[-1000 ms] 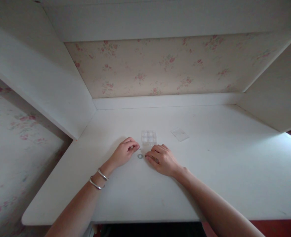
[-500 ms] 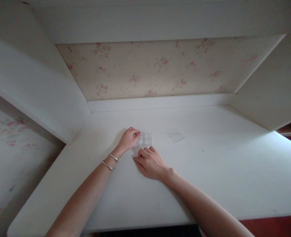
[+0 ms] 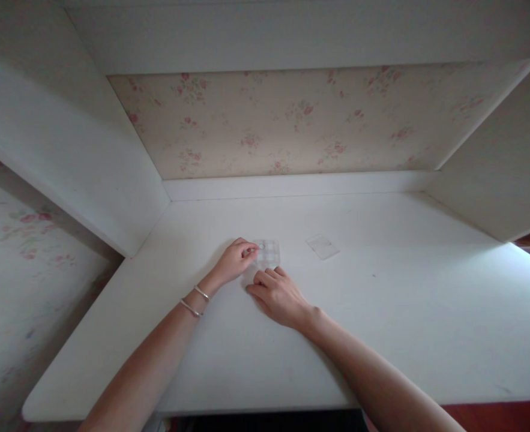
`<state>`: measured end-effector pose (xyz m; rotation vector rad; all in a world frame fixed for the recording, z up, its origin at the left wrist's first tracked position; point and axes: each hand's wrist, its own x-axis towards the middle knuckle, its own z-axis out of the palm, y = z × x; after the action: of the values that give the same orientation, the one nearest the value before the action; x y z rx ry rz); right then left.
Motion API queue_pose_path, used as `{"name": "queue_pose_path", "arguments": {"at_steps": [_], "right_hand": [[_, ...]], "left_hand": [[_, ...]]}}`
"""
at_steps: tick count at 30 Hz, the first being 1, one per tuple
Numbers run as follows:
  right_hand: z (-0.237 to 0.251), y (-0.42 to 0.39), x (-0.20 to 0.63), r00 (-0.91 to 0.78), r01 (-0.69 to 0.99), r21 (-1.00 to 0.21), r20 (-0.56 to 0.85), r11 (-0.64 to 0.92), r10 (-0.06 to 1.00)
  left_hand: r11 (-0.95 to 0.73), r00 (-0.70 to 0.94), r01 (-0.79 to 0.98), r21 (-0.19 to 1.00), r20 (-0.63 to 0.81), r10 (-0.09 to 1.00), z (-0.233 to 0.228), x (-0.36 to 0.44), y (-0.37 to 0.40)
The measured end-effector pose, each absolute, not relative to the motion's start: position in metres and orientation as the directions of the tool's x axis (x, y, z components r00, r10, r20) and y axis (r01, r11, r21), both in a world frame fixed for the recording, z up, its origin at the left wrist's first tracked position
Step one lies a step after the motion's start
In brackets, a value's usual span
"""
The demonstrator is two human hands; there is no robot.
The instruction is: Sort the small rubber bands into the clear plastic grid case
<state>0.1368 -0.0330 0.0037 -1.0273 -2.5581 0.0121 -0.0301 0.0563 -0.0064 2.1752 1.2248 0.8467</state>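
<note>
**Working a small ring at the clear compartment box**

Resting on the white desk (image 3: 382,312), both of your hands meet at a small clear compartment box (image 3: 269,253) near the desk's middle. Your left hand (image 3: 234,261) sits at the box's 9 o'clock side, its fingertips pinched together right at the box's near-left corner. A tiny grey ring (image 3: 261,246) shows just beyond those fingertips, over the corner compartment; whether the fingers are touching it or it lies in the box, I cannot tell at this size. So the left grip is closed into a pinch, but on what is unclear. Two silver bangles (image 3: 195,301) circle your left wrist.

Your right hand (image 3: 279,295) lies at the box's 6 o'clock, knuckles up and fingers curled downward onto the desk, fingertips touching or just short of the box's near edge. Its grip looks loosely folded; anything under the palm is hidden.

At 3 o'clock from the box, well apart from both hands, a flat clear square piece (image 3: 322,246) lies on the desk. Floral wallpaper (image 3: 292,120) backs the alcove at 12 o'clock.
</note>
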Motion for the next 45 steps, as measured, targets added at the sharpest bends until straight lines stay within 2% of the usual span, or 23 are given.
{"name": "queue_pose_path", "arguments": {"at_steps": [5,8,15,19,29,40,45], "right_hand": [[0.001,-0.035,0.143,-0.629,0.64,-0.206,0.413,0.74,0.659],[0.001,-0.036,0.148,-0.559,0.637,-0.291,0.463,0.713,0.688],[-0.005,-0.019,0.168,-0.183,0.604,-0.604,0.531,0.52,0.828],[-0.008,-0.004,0.175,-0.087,0.579,-0.667,0.522,0.469,0.849],[-0.008,0.018,0.166,-0.156,0.591,-0.624,0.534,0.512,0.831],[-0.013,0.045,0.15,-0.2,0.701,-0.49,0.562,0.518,0.803],[-0.014,0.042,0.148,-0.24,0.782,-0.411,0.495,0.468,0.835]], "left_hand": [[-0.456,0.419,0.578,0.677,0.233,0.878,-0.011,-0.033,0.042],[-0.438,0.405,0.574,0.691,0.225,0.886,-0.012,-0.031,0.041],[-0.428,0.404,0.535,0.729,0.224,0.887,-0.009,-0.031,0.039],[-0.429,0.403,0.495,0.755,0.238,0.884,-0.009,-0.032,0.038],[-0.421,0.375,0.453,0.785,0.261,0.89,-0.013,-0.032,0.034],[-0.436,0.393,0.467,0.769,0.261,0.882,-0.014,-0.034,0.027],[-0.456,0.406,0.47,0.756,0.274,0.872,-0.012,-0.034,0.023]]}}
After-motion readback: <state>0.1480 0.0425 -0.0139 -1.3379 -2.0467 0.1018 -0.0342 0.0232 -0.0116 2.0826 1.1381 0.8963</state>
